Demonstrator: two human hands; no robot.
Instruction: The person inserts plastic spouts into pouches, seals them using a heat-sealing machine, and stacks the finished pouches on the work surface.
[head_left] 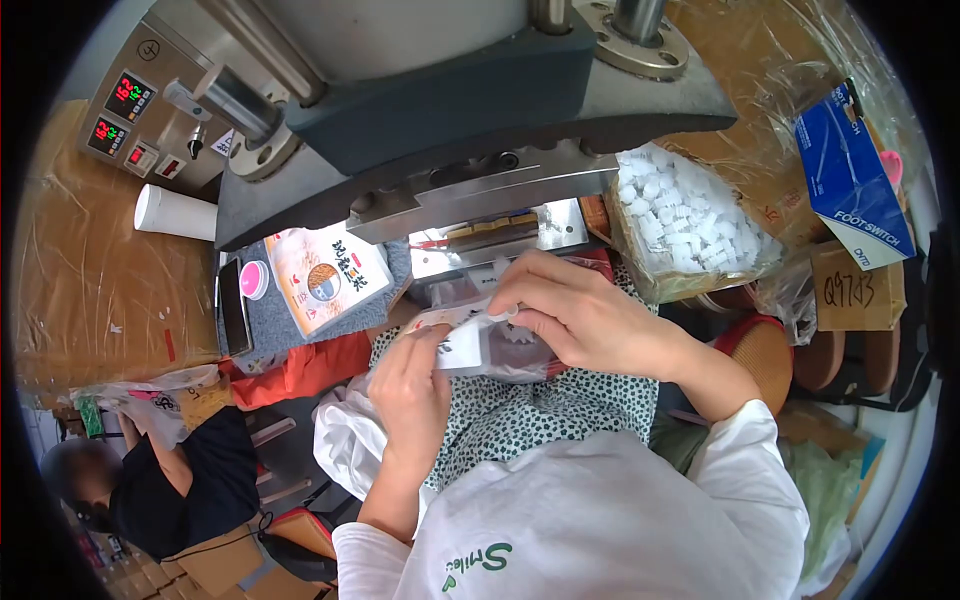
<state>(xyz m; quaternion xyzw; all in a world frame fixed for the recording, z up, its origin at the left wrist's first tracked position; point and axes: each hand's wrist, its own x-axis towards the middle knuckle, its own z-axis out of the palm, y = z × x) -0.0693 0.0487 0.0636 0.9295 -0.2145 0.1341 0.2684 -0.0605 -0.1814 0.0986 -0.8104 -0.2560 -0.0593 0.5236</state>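
Note:
Just in front of the press, my left hand point(408, 385) is closed on a white printed pouch point(462, 348) held above my lap. My right hand point(560, 305) pinches a small white piece point(510, 312) at the pouch's upper edge; the fingertips partly cover it. Behind the hands sits the press's metal plate point(560, 222) under a metal bar point(480, 195). To the left, a flat printed pouch point(330, 280) lies on a grey cloth. On the right, a plastic-lined box point(690, 225) holds several small white pieces.
A control box point(150, 90) with red and green digits stands at the upper left, near a white roll point(175, 212). A phone point(235, 305) and a pink-topped jar point(254, 280) lie left. A blue carton point(850, 175) is right. Another person point(190, 480) sits lower left.

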